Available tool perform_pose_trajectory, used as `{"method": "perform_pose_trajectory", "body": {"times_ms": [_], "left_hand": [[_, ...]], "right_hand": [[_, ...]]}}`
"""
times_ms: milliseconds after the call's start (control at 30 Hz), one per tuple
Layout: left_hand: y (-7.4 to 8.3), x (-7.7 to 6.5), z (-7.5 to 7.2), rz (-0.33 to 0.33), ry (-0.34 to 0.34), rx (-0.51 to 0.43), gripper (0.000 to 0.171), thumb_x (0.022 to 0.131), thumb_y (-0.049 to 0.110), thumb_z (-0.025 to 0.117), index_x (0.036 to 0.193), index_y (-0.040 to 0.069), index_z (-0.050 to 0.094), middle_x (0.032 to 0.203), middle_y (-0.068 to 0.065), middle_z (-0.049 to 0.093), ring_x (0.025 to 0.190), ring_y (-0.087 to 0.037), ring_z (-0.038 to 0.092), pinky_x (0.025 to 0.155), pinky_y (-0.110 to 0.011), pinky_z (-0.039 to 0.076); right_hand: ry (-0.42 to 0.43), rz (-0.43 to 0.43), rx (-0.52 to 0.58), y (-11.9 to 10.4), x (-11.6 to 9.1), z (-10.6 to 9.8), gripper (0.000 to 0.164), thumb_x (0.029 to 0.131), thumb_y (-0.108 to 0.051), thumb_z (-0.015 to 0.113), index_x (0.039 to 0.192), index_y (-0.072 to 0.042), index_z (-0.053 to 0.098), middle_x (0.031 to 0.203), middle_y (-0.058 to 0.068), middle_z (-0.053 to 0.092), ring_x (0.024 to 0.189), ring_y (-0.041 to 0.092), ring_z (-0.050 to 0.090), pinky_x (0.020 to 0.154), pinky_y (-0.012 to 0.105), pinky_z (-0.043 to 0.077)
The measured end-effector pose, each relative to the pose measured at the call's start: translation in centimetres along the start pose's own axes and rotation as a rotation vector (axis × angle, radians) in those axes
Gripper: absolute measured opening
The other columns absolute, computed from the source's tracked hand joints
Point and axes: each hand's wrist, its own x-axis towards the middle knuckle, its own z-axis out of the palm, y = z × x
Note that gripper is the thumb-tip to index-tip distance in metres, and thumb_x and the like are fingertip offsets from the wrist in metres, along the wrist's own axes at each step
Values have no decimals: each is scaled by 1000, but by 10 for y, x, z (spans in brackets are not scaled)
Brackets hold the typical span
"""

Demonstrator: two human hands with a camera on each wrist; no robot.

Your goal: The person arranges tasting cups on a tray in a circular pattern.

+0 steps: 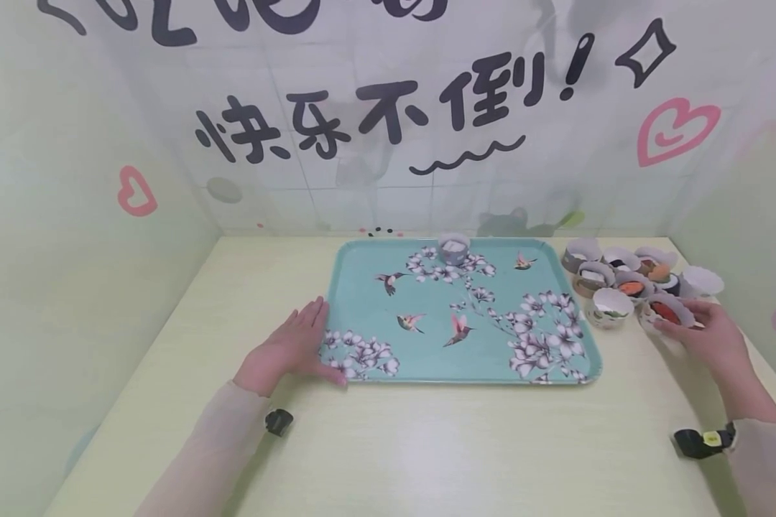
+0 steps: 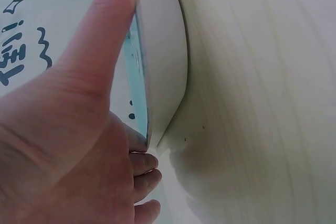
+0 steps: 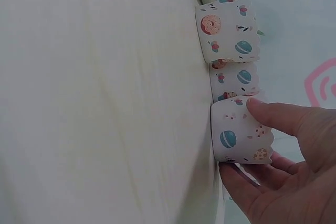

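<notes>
At the right of the table my right hand point(image 1: 718, 343) pinches a patterned paper baking cup point(image 3: 242, 140) between thumb and fingers. Something red shows inside that cup in the head view. The right wrist view has the cup's base on or very near the tabletop. My left hand point(image 1: 289, 346) rests against the left edge of a turquoise tray point(image 1: 368, 309) printed with flowers and birds, its fingers straight and its thumb along the front corner. One paper cup point(image 1: 453, 251) with white contents stands at the tray's back edge.
Several other paper cups point(image 1: 611, 305) are crowded together right of the tray, some holding sushi-like pieces point(image 1: 632, 289). A printed wall point(image 1: 388, 205) closes off the back of the pale table point(image 1: 427, 445), with side panels at left and right.
</notes>
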Motion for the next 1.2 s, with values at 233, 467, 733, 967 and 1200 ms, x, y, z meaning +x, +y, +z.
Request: {"method": "perform_pose_trajectory", "body": {"times_ms": [233, 467, 733, 967, 1200], "left_hand": [[1, -2, -2, 6, 0, -1, 145, 61, 73, 80, 154, -14, 10, 163, -34, 8, 153, -47, 11, 126, -58, 17], [-2, -3, -7, -4, 2, 31, 142, 62, 74, 79, 154, -12, 14, 164, -31, 10, 153, -46, 13, 126, -59, 16], [-5, -5, -10, 10, 1, 10, 140, 61, 73, 80, 154, -11, 17, 164, -30, 13, 152, -46, 14, 126, -60, 15], [-7, -6, -10, 36, -8, 27, 140, 61, 72, 80, 154, -11, 17, 164, -30, 13, 151, -49, 14, 125, -63, 15], [-7, -7, -9, 31, -3, 34, 140, 62, 72, 80, 155, -10, 16, 164, -30, 9, 152, -50, 11, 124, -65, 13]], "right_hand": [[34, -40, -36, -4, -3, 2, 79, 98, -44, 57, 144, 14, 31, 145, 45, 30, 128, 60, 34, 86, 57, 43], [27, -32, -44, -8, -7, 3, 79, 98, -45, 56, 144, 14, 30, 145, 47, 30, 129, 61, 33, 90, 62, 41], [23, -25, -25, -6, -8, 2, 80, 98, -45, 55, 145, 14, 28, 146, 47, 29, 131, 61, 32, 90, 61, 43], [20, -28, -16, -8, -12, -2, 82, 99, -45, 55, 146, 14, 25, 147, 46, 27, 131, 62, 31, 90, 63, 43], [35, -32, -34, -12, -18, -9, 82, 98, -46, 55, 147, 13, 26, 146, 46, 29, 131, 61, 32, 73, 30, 41]]}}
